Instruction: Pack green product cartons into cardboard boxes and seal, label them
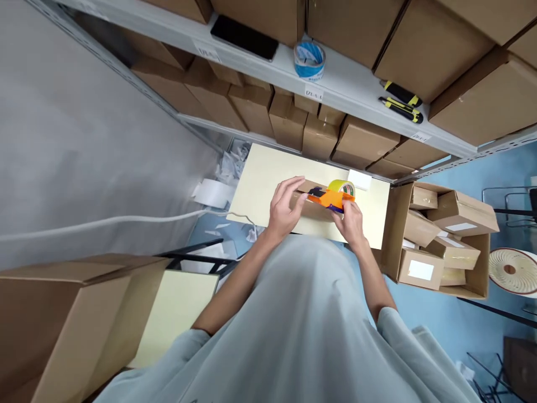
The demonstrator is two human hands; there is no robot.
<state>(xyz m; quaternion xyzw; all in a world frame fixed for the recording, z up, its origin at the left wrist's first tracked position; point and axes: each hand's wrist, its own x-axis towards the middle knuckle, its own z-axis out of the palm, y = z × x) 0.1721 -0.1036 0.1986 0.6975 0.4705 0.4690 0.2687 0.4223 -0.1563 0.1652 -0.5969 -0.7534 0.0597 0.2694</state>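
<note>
My right hand (351, 222) is wrapped round the handle end of an orange tape dispenser (330, 198) loaded with a roll of yellow tape (337, 184). The dispenser's dark front end rests at the top of a small brown cardboard box (312, 211), which lies on a pale yellow table (260, 173). At the box's left end, my left hand (283, 208) holds it, thumb on the near side and fingers stretched along the far side. The dispenser and my hands hide part of the box.
A white pad (359, 179) lies behind the dispenser. To the right stands a large carton (396, 235) of small boxes. Above the table, a shelf (348, 84) holds a phone (244, 37), blue tape (309, 60) and two cutters (401, 102). A white cable (126, 222) crosses from the left.
</note>
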